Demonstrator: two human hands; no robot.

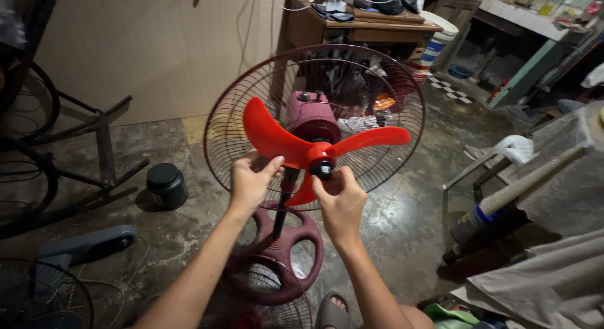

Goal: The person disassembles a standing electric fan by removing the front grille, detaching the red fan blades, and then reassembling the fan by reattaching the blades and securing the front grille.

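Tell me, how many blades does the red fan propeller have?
3. One blade points up-left, above the left hand. One blade points right. One blade points down, partly hidden between the hands.

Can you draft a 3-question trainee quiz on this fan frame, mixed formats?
1. True or false: the front grille is already fitted over the red blade.
2. Multiple choice: the right hand pinches which part? A) black hub cap B) black jar C) maroon base
3. Fill in: the left hand steadies one ____ of the fan.

Key: 1. false, only the rear grille sits behind the blade. 2. A. 3. blade.
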